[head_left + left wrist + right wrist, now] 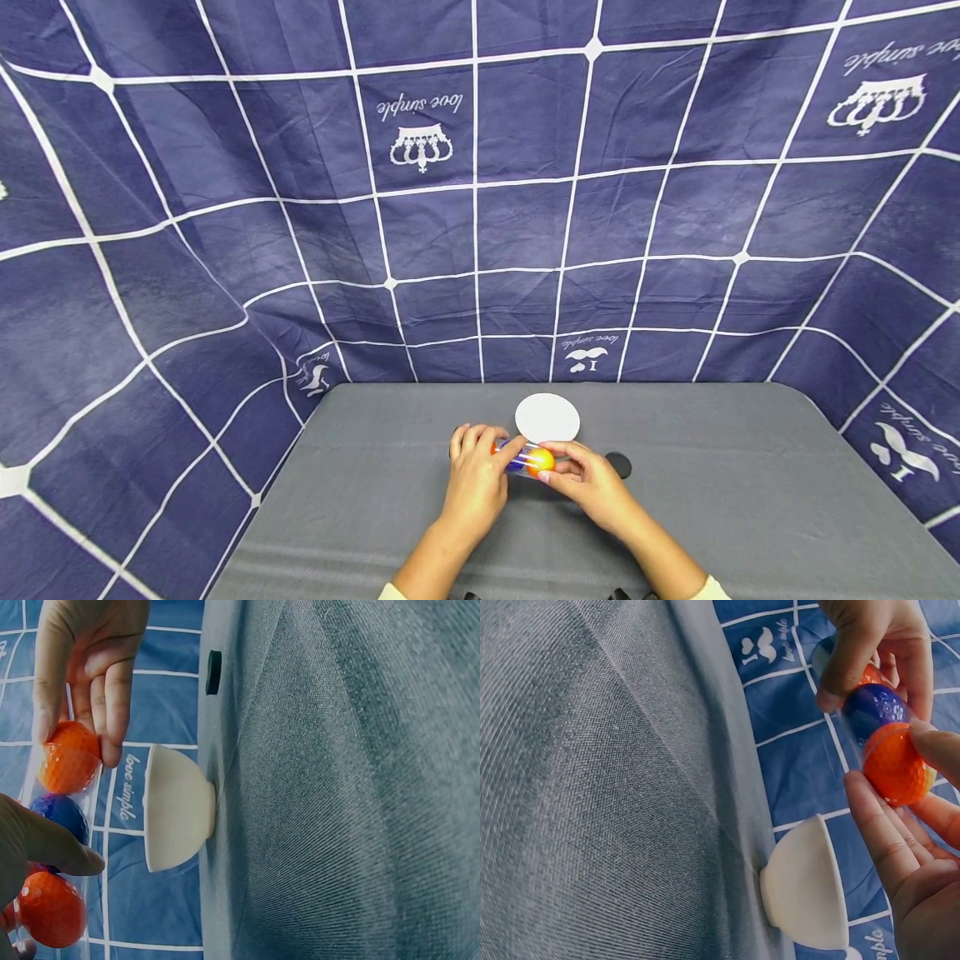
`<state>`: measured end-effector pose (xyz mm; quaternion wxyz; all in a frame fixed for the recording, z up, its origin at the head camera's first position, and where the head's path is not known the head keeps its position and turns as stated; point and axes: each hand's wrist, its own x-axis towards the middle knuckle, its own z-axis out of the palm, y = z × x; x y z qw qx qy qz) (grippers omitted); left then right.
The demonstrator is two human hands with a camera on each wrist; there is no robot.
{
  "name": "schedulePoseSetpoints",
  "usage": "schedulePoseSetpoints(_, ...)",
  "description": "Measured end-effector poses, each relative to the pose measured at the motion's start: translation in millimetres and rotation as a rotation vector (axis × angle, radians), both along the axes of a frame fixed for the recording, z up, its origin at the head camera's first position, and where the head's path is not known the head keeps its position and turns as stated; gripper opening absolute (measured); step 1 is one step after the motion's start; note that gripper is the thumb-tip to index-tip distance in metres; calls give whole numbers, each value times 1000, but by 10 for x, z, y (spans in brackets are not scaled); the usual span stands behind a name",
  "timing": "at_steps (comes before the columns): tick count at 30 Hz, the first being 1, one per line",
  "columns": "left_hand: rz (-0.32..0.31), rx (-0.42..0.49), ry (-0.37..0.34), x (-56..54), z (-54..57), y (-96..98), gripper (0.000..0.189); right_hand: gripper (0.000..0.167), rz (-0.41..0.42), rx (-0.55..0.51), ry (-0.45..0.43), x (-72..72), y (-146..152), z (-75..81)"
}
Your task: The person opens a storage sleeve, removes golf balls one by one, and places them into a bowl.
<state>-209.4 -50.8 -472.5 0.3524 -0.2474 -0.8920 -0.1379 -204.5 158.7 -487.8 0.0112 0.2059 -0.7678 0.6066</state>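
A clear plastic tube (93,825) lies across both hands, above the table. Inside it sit a blue dimpled ball (875,709) and a red-orange ball (51,909). My left hand (476,479) grips the tube around its left part, with the thumb over the blue ball. At the tube's right end, my right hand (600,487) pinches an orange ball (897,763) between thumb and fingers. This ball is partly within the tube's end. The tube's far left end is hidden by the left hand.
Just beyond the hands, a white bowl (547,418) stands upright on the grey cloth-covered table (360,500). A black round lid-like disc (618,464) lies to the right of the right hand. Blue gridded curtain (525,233) surrounds the table's back and sides.
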Motion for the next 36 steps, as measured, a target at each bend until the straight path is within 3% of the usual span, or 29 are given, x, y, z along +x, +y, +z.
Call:
schedulePoseSetpoints(6,3,22,-13,3,-11,-2,64,43,-17,14,-34,17,-5,56)
schedulePoseSetpoints(28,-33,128,-77,22,-9,-36,58,41,-23,-1,63,1,1,128)
schedulePoseSetpoints(36,-45,199,-145,14,-27,-68,58,41,-7,-4,84,-9,6,195)
